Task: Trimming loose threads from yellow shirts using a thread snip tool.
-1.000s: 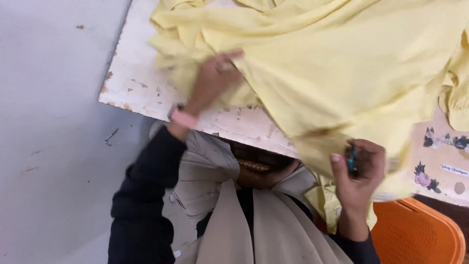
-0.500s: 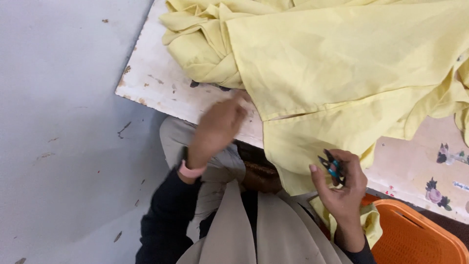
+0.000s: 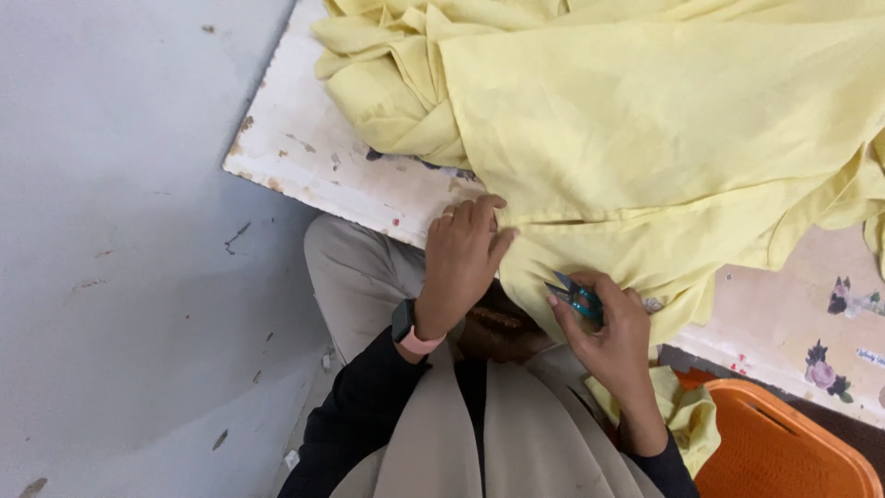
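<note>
Yellow fabric (image 3: 645,138) covers the upper right of the frame, draped over a worn white table (image 3: 304,157) and hanging off its near edge. At centre the left hand (image 3: 461,254) lies on the cloth's edge, fingers together and flat — just right of it, the right hand (image 3: 604,323) grips small teal thread snips (image 3: 576,297) against the hem.

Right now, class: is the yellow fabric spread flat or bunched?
Bunched: the yellow fabric lies in heaped folds, draping off the table edge.
</note>
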